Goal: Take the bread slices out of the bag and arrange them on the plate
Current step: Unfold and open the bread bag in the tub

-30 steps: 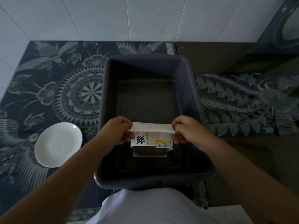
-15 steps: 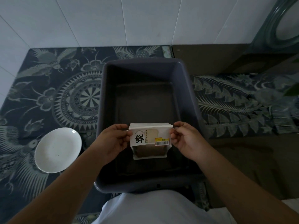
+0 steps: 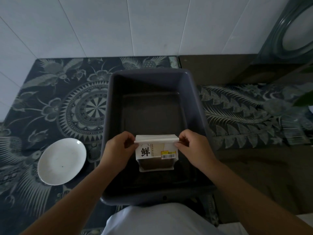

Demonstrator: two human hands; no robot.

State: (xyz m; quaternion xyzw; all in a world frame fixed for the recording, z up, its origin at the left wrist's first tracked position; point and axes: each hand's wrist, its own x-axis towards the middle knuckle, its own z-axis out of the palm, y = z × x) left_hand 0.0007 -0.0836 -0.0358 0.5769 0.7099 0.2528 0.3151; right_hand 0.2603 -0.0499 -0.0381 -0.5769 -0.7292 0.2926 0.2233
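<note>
A white bread bag (image 3: 156, 152) with a black character, a yellow barcode label and a dark window in its lower part stands upright inside a dark grey tub (image 3: 108, 116). My left hand (image 3: 118, 150) pinches the left end of the bag's folded top. The right end of that fold is pinched by my right hand (image 3: 194, 148). The bread inside shows only as a dark mass through the window. A white round plate (image 3: 61, 161) lies to the left of the tub, with nothing on it.
The tub and plate rest on a dark patterned cloth (image 3: 50, 102) over the counter. A white tiled wall (image 3: 135, 26) runs along the back. A round grey appliance (image 3: 291, 31) stands at the far right. My white shirt (image 3: 160, 221) fills the bottom edge.
The bag's top flap, held out wide a second ago, is now folded down close to the bag. Both hands have stayed at its top corners.
</note>
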